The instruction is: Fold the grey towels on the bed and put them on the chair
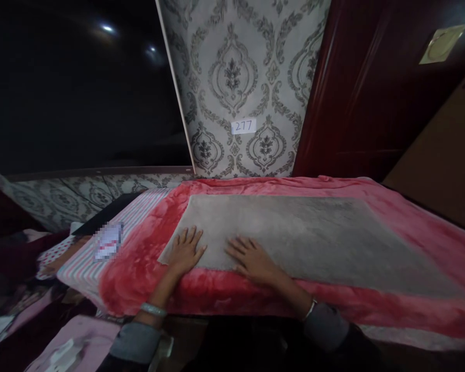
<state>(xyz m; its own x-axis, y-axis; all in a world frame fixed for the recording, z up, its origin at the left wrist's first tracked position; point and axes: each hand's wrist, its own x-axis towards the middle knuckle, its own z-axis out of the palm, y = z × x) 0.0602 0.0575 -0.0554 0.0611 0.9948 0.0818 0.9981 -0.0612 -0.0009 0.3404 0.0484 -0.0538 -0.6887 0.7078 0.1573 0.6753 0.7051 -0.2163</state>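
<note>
A grey plush cloth (310, 232), roughly rectangular, lies spread flat on a red and pink fleece blanket (139, 263). My left hand (185, 250) rests on the cloth's near left corner area, fingers spread. Further right, my right hand (251, 258) lies on the cloth near its front edge with the fingers stretched out, slightly blurred. Neither hand grips anything. The blanket shows as a border around the cloth on every side.
A striped cloth (139, 212) with a blurred packet (108, 242) on it lies left of the blanket. Behind are a large dark screen (81, 93), patterned wallpaper with a paper label "277" (244, 126), and a dark red panel (356, 88). A pink surface (89, 330) is at lower left.
</note>
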